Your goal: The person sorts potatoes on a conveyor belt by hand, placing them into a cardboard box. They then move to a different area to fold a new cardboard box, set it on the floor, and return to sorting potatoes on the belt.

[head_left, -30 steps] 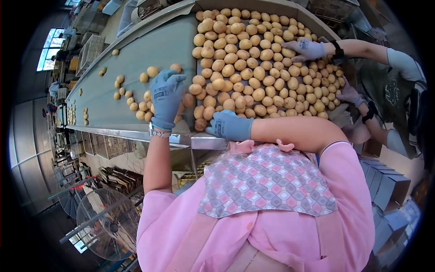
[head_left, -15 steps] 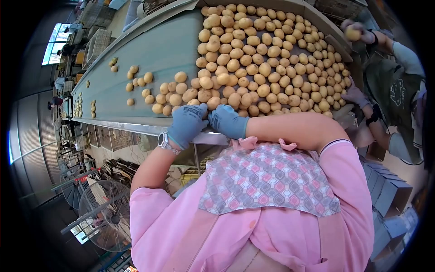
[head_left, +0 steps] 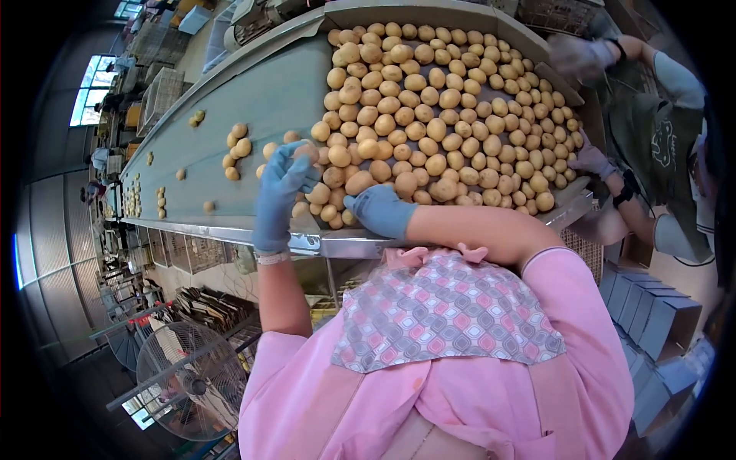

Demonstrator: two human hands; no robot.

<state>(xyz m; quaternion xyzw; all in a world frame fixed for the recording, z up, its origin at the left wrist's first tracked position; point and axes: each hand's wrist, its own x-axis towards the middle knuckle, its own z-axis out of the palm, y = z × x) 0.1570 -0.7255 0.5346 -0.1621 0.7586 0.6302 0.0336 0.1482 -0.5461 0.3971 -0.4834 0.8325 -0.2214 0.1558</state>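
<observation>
My left hand [head_left: 282, 195], in a blue glove, is raised over the near edge of the potato pile. Its fingers are curled around a potato [head_left: 306, 152]. To its right, my right hand [head_left: 381, 211], gloved alike, rests low at the near rim against the pile with its fingers closed; what they hold, if anything, is hidden. Many round yellow potatoes [head_left: 434, 128] cover the right part of the sorting table, and a few lie scattered on the green conveyor belt [head_left: 264, 92].
A metal rim [head_left: 349, 247] runs along the table's near side. At the right, a co-worker's gloved hand [head_left: 593, 159] touches the pile, and the other hand [head_left: 580, 55] is blurred. A large fan [head_left: 192, 379] stands lower left, and grey boxes [head_left: 652, 318] lower right.
My left hand has moved left and up from beside my right hand, and now has a potato in its fingers. The loose potatoes on the belt have shifted. The co-worker's upper hand moved left.
</observation>
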